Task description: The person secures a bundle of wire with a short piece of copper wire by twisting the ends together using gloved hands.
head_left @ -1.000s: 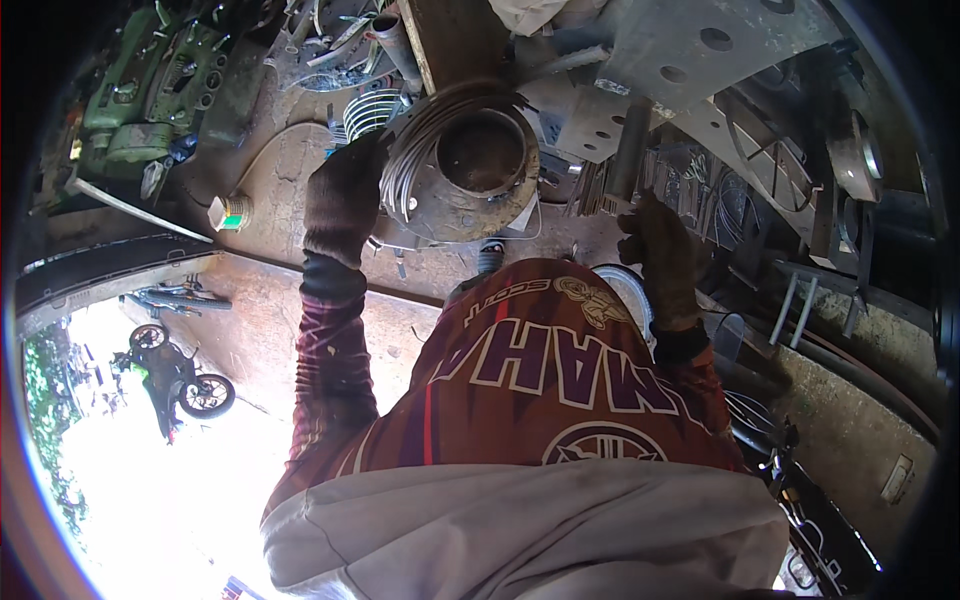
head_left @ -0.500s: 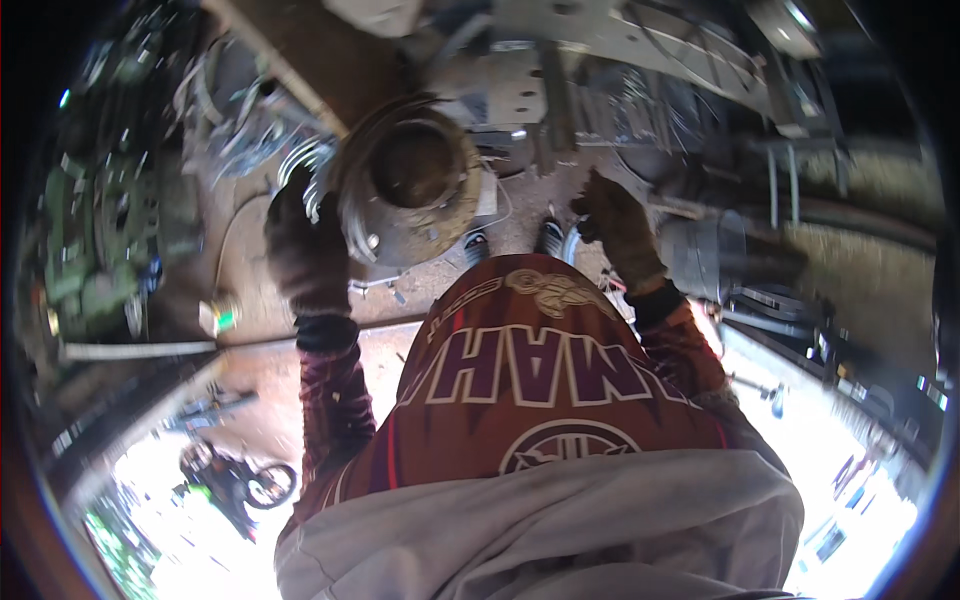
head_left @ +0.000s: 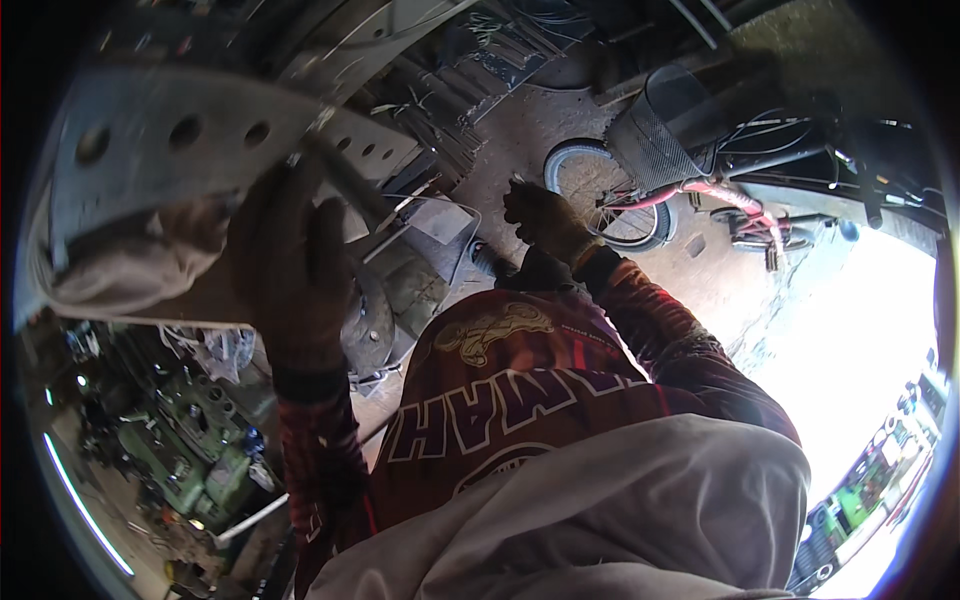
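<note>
Your left hand point(head_left: 290, 265), gloved, gripped perforated metal plate point(head_left: 170, 140); right hand point(head_left: 545, 220) hung loosely curled, empty. Step: steadying plate. Next move called for firm two-handed support.

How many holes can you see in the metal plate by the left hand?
3: in a row across the plate, at its left, middle and right, above the left hand. More may be hidden.

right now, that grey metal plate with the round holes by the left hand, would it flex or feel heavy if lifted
The perforated plate looks like thick, flat metal, so it is probably stiff and heavy for its size. Its bare surface looks smooth, perhaps slippery, though the gloved left hand should help. The pale cloth against it would likely flop loose.
</note>
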